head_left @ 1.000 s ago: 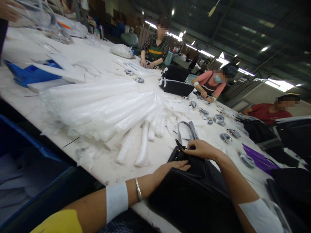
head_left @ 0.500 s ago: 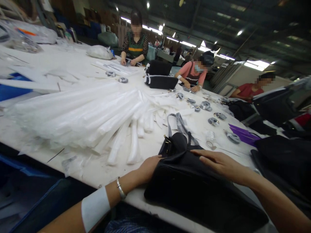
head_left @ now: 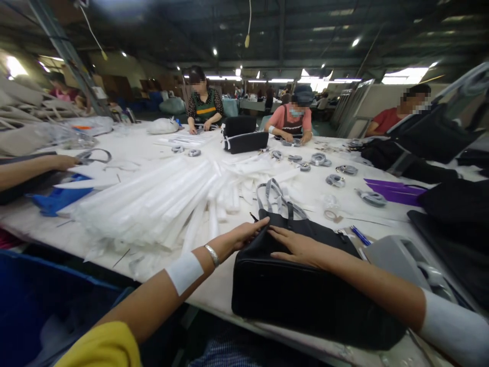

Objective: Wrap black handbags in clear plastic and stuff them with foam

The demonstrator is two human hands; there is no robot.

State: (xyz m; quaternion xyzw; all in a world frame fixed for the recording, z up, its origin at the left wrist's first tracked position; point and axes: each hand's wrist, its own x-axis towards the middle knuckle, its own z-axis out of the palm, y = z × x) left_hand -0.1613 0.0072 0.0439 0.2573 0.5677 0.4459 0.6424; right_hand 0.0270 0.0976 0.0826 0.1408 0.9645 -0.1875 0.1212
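A black bag point(head_left: 305, 295) lies at the table's front edge, its base toward me. Its wrapped grey handles point(head_left: 273, 196) point away from me. My left hand point(head_left: 248, 234) grips the bag's upper left edge, fingers closed on it. My right hand point(head_left: 300, 247) rests flat on the bag's upper side with its fingers spread, close to the left fingertips.
White foam strips point(head_left: 153, 204) are heaped left of the bag. Coiled grey straps point(head_left: 319, 159), a tape roll point(head_left: 333, 216), blue pens point(head_left: 360, 235) and a grey dispenser point(head_left: 397, 260) lie beyond and right. Several people work around the table; one person's hand point(head_left: 66, 162) is at left.
The view has levelled and swung left. My left hand has moved up to the bag's edge, my right hand has come nearer to it, and the bag's side looks flatter.
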